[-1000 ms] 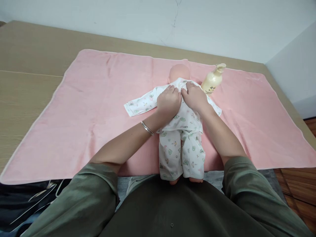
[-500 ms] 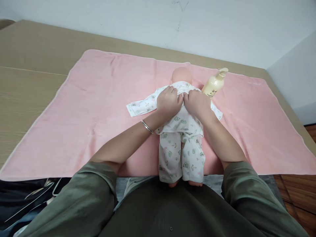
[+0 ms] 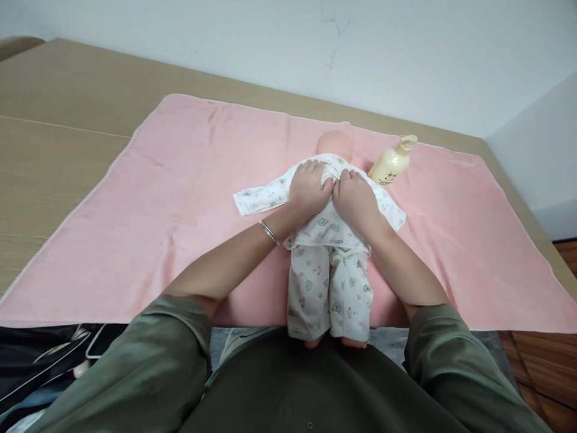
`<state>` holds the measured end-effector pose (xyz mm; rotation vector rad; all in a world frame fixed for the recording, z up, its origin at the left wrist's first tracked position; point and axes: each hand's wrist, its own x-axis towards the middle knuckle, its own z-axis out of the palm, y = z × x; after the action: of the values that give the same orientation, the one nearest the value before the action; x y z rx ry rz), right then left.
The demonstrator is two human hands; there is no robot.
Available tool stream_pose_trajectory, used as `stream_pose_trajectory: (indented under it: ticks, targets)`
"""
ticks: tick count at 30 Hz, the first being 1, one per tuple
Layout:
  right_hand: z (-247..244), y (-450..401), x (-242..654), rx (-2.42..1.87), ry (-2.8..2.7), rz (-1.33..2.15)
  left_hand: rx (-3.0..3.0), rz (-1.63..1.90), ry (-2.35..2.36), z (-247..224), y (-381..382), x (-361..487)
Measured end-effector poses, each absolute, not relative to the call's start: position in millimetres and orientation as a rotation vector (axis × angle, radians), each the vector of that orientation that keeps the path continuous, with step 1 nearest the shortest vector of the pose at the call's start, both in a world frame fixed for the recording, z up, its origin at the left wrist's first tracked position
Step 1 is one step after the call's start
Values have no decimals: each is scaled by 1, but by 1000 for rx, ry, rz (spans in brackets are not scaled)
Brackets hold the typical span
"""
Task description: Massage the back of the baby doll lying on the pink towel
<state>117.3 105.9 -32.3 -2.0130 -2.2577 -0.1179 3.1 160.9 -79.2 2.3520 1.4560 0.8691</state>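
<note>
A baby doll lies on the pink mat, its head away from me and its feet by my body. It wears a white printed shirt and matching pants. My left hand presses on the chest, fingers curled and pinching the shirt cloth. Close beside it, my right hand also pinches the shirt near the middle of the chest. The two hands nearly touch, and they hide the cloth under their fingertips. Both sleeves lie spread out to the sides.
A pale yellow pump bottle stands on the mat right of the doll's head. The mat covers much of a wooden table, with a white wall behind it. Dark items and a phone-like object are below the table's edge at left.
My right hand has turned slightly and shifted a little left, still at the shirt's chest. The right sleeve shows more. The whole view has shifted slightly.
</note>
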Motion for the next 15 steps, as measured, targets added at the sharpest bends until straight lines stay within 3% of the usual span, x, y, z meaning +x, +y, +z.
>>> stream_pose_trajectory:
  ticks: [15]
  targets:
    - [-33, 127, 136, -2051, -2118, 78, 2401, 934, 1480, -79, 156, 6]
